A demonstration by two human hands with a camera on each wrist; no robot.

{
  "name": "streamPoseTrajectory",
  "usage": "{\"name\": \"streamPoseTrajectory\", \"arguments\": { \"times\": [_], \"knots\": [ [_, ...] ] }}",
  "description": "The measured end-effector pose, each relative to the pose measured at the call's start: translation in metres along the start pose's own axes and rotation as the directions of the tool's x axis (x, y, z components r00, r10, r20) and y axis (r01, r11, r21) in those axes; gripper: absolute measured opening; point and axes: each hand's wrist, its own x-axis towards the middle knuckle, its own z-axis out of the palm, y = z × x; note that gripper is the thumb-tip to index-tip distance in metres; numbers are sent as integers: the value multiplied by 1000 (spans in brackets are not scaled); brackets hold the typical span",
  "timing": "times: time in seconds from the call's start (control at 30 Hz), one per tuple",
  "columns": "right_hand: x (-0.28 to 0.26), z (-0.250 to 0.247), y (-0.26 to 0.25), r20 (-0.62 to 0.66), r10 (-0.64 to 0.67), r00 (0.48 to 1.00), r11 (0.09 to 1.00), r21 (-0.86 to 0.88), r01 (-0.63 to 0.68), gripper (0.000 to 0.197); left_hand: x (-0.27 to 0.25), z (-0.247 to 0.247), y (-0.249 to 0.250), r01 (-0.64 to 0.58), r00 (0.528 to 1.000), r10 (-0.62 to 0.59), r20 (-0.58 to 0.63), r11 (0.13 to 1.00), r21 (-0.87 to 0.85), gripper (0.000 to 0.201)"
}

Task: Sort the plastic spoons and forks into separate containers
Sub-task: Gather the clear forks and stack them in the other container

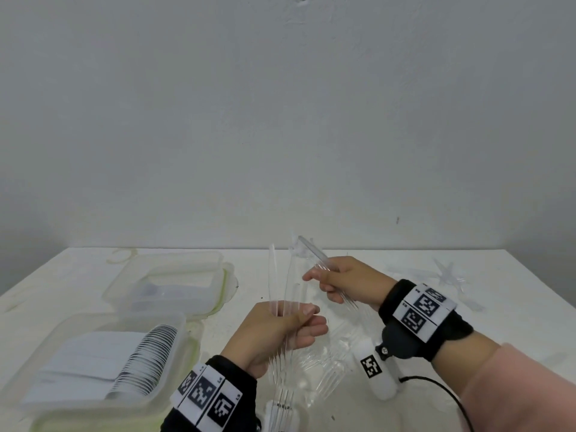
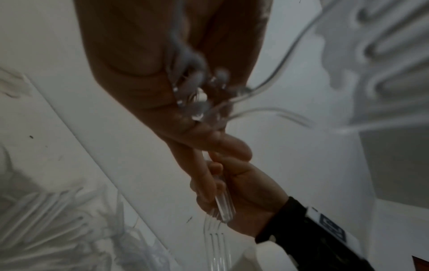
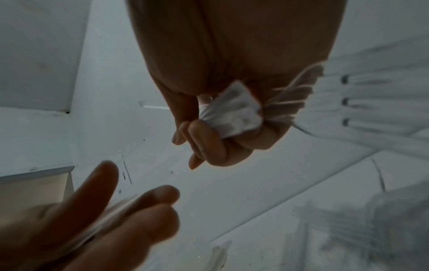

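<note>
Fingers [image 1: 311,330] of left hand [image 1: 274,333] around perhaps three forks [image 1: 285,294]; right hand [image 1: 346,283] pinching another bunch [image 1: 324,263].

Clear glossy plastic, matt white tabletop

My clear, glossy plastic forks [image 1: 285,310] gleam; translucent smooth plastic container [image 1: 93,363]; matt, scuffed white table [image 1: 498,307].

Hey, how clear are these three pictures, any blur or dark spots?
Head view: evenly lit, and the clear forks in the left hand nearly vanish against the white table. Left wrist view: dim, cutlery smeared. Right wrist view: right hand backlit, foreground fingers blurred.
</note>
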Motion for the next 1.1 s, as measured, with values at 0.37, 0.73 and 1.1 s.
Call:
{"name": "streamPoseTrajectory", "arguments": {
  "times": [0.37, 0.73, 1.1],
  "knots": [
    [0, 1, 14, -1, 109, 994, 981, 161, -108, 39, 0, 7, -2, 75, 993, -79, 85, 996, 51, 40],
    [-4, -21, 17, -91, 153, 984, 975, 174, -136, 33, -3, -3, 1, 87, 993, -94, 75, 992, 90, 22],
    [-17, -43, 40, -271, 245, 931, 935, 322, -152, 17, -14, -16, 7, 54, 989, -81, 124, 976, 211, 32]
  ]
}}
